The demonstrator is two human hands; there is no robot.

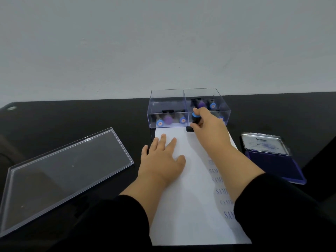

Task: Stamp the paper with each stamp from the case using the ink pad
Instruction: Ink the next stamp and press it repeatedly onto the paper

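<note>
Head view. The left hand [162,157] lies flat, fingers spread, pressing the paper [190,206], evidently to keep the sheet from shifting. The right hand [207,124] pinches a black stamp with a blue cap [196,120], its base set on the sheet's far edge, just beyond the left fingertips, apparently mid-impression. Blue "SAM…" imprints [221,190] run under the right forearm. The clear case [189,108], directly behind the right hand, holds further stamps. The ink pad [272,160] lies open right of that forearm, within reach. The case lid [63,171] lies left of the left hand.
</note>
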